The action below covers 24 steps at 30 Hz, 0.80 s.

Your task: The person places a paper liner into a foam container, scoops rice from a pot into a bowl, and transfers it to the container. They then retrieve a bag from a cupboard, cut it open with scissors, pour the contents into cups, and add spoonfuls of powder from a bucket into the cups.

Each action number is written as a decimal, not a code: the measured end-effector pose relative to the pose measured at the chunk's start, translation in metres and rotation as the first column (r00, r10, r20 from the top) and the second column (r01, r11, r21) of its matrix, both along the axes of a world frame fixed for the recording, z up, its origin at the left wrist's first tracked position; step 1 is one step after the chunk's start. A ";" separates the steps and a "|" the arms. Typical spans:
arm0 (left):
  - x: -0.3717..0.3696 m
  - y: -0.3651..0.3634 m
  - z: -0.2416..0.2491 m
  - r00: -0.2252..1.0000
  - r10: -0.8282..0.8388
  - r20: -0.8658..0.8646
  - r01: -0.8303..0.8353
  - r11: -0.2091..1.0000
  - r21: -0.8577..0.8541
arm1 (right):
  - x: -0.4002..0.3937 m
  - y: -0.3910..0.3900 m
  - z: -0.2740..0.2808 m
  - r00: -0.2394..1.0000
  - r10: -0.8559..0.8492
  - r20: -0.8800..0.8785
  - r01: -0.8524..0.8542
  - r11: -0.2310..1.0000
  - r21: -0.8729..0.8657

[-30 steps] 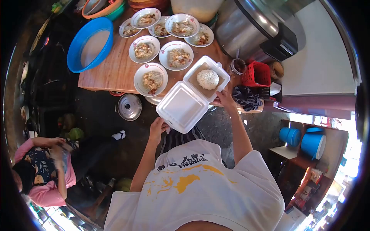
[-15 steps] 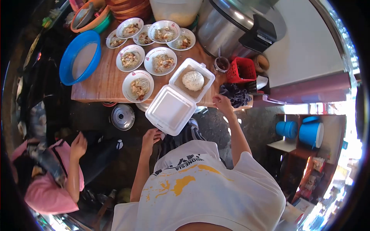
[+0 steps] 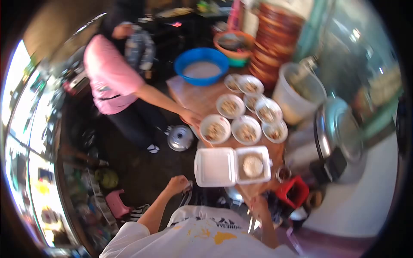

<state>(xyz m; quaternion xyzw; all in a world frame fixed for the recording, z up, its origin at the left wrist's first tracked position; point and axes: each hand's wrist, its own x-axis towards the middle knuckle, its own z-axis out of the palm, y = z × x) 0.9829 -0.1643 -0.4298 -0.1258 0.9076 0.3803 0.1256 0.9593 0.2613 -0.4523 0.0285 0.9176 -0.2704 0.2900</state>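
Observation:
A white foam takeaway box (image 3: 215,167) lies with its lid folded out to the left, at the table's near edge. In its right half sits a round mound of white rice (image 3: 253,166). My left hand (image 3: 177,185) hangs below the lid's left corner, fingers curled; what they hold, if anything, does not show. Blurred by motion, my right hand (image 3: 259,207) is by the table's near corner, below the box's right half. Just beyond the box stand several white bowls (image 3: 215,129) of shredded food with brown topping.
Across the table, a co-worker in pink (image 3: 112,73) reaches a hand (image 3: 191,117) to the nearest left bowl. A blue basin (image 3: 201,66), clear bucket (image 3: 301,92), steel cooker (image 3: 316,129) and red basket (image 3: 293,192) stand around. A metal lid (image 3: 180,137) lies on the floor.
My view has swung left. The co-worker, lower left before, now stands beside the table with an arm stretched to the bowls. The open box with rice still lies at the table edge.

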 end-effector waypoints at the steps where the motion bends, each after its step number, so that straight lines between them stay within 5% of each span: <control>1: 0.011 0.004 0.001 0.998 0.045 -0.049 -0.046 0.999 -0.026 | -0.007 0.007 -0.007 0.949 0.307 -0.067 -0.302 0.951 0.069; 4: 0.057 0.016 0.015 0.980 0.201 0.016 -0.198 0.976 -0.092 | -0.025 -0.007 0.005 0.907 0.415 -0.076 -0.407 0.908 0.097; 11: 0.124 0.045 0.037 0.881 0.464 -0.099 -0.474 0.867 -0.157 | -0.081 -0.102 0.116 0.757 0.330 -0.564 -0.479 0.867 -0.135; 13: 0.130 0.049 0.040 0.866 0.449 -0.223 -0.479 0.871 -0.108 | -0.076 -0.129 0.189 0.774 0.219 -0.594 -0.568 0.654 -0.499; 19: 0.112 0.068 0.082 0.824 0.343 -0.452 -0.351 0.934 0.068 | -0.015 -0.148 0.371 0.796 0.348 -0.494 -0.546 0.062 -0.836; 21: 0.111 0.080 0.112 0.796 0.345 -0.498 -0.324 0.937 0.131 | 0.022 -0.140 0.415 0.738 0.425 -0.523 -0.562 -0.041 -0.826; 24: 0.126 0.089 0.122 0.763 0.353 -0.541 -0.283 0.935 0.211 | 0.080 -0.139 0.460 0.756 0.360 -0.547 -0.578 -0.024 -0.816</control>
